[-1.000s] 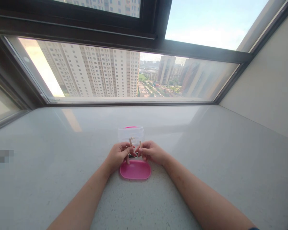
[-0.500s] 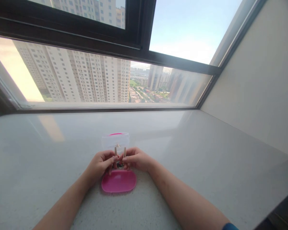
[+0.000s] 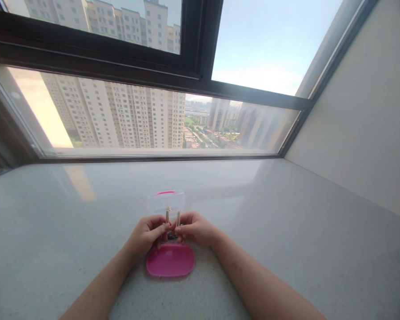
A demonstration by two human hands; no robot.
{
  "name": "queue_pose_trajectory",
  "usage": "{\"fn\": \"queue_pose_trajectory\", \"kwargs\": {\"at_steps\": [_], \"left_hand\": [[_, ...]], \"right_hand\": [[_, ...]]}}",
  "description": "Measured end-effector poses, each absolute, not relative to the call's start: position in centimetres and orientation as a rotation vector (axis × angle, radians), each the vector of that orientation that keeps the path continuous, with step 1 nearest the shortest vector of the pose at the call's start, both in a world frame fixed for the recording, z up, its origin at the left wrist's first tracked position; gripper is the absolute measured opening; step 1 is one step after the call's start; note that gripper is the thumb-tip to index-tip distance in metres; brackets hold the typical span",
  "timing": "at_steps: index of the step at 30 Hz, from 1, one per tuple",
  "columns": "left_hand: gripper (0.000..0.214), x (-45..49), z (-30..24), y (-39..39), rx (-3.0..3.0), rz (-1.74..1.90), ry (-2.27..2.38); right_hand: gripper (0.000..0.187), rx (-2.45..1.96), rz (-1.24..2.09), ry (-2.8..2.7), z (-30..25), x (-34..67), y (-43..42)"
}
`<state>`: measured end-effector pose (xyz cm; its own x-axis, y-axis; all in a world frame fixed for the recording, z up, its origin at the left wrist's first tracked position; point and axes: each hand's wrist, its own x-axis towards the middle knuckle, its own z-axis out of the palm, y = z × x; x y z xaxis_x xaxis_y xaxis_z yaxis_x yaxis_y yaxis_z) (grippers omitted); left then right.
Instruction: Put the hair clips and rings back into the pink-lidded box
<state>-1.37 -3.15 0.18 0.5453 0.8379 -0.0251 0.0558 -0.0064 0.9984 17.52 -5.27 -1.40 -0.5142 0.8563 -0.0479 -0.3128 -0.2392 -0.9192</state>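
My left hand (image 3: 150,231) is closed, thumb and fingers pinching a slim pale upright piece (image 3: 167,216). Opposite it, my right hand (image 3: 196,229) pinches a similar pale upright piece (image 3: 178,218). The two pieces stand a small gap apart, and I cannot tell whether they join lower down. Small dark bits (image 3: 171,236) show between the fingers, too small to name. Just in front of my hands lies a pink oval shallow tray or lid (image 3: 170,262). Behind them is a clear plastic case (image 3: 156,203) with a pink strip (image 3: 166,193) on top; my fingers partly hide it.
A pale speckled countertop (image 3: 273,240) spreads around my hands. At the back it meets a dark-framed window (image 3: 160,158), with tall buildings outside. A plain wall (image 3: 353,115) rises on the right.
The whole view has shifted, so the window, hands and case all sit slightly lower and farther right. My hands keep the same pinch on the pale pieces.
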Motion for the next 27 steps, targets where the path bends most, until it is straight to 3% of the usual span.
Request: {"fn": "queue_pose_trajectory", "kwargs": {"at_steps": [27], "left_hand": [[0.028, -0.97, -0.03, -4.02, 1.427, 0.865, 0.814]], "right_hand": [[0.033, -0.703, 1.773, -1.253, -1.27, 17.43, -5.38]]}}
